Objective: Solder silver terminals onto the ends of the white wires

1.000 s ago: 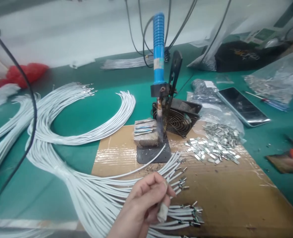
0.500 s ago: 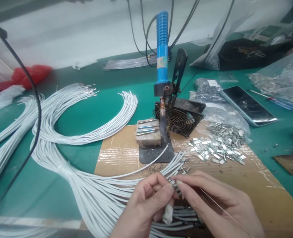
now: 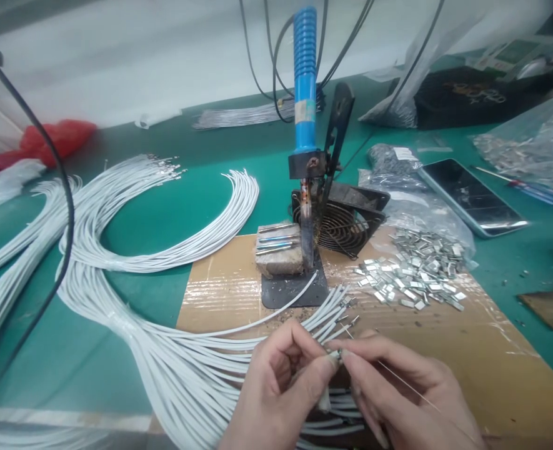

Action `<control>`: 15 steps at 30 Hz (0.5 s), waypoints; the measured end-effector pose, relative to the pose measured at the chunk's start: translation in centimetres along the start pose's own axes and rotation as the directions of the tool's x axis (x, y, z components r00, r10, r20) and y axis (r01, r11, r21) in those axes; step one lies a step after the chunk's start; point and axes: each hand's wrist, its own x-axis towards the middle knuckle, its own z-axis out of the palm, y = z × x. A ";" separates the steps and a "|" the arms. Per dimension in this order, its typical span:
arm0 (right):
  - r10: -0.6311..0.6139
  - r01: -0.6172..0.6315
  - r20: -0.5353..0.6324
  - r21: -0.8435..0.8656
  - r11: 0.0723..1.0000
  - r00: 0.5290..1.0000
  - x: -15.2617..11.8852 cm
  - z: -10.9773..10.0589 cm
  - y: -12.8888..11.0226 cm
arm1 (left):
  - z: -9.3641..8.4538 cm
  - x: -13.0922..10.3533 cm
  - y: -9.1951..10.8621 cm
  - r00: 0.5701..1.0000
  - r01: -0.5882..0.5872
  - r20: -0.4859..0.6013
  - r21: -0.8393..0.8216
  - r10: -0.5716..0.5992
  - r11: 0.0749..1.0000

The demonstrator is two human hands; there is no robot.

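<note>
My left hand (image 3: 288,381) pinches a small metal connector (image 3: 336,354) between thumb and forefinger, at the lower middle. Thumb and fingertips of my right hand (image 3: 398,381) close on the other side of the same small piece, and the fingertips of both hands almost meet. A thin pale wire (image 3: 410,385) runs across my right hand toward the lower right. Behind and left of my hands lie many white cables (image 3: 182,356), their metal-tipped ends fanned out on the cardboard. How the connector joins a cable is hidden by my fingers.
A blue-handled tool (image 3: 305,81) stands upright beside a grey block (image 3: 280,250) and a black fan (image 3: 346,225). Loose metal pieces (image 3: 412,269) are heaped on the cardboard (image 3: 473,350). A phone (image 3: 475,197) lies at the right; a black cable (image 3: 70,206) hangs at the left.
Both hands have shifted slightly to the right, and the metal connector now shows between the fingertips. The white piece under my left hand is more hidden. The camera view has moved slightly.
</note>
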 end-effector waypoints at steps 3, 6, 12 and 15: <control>0.143 -0.147 0.068 0.055 0.988 0.987 0.1 -0.6 -0.2 | 0.1 -0.2 0.1 1.000 0.000 -0.001 0.073 0.000 0.997; 0.226 -0.208 0.164 -0.117 0.971 0.960 0.5 -2.0 -1.3 | -0.1 -0.6 0.4 0.998 0.068 -0.007 0.196 -0.068 0.978; 0.122 -0.030 0.171 -0.460 0.888 0.978 0.8 -2.1 -3.9 | -0.2 -0.8 0.9 0.993 0.119 -0.033 0.327 -0.114 0.938; 0.079 -0.033 0.082 -0.462 0.886 0.993 0.4 -1.2 -4.2 | -0.2 -0.6 1.0 0.992 0.123 -0.028 0.272 -0.120 0.954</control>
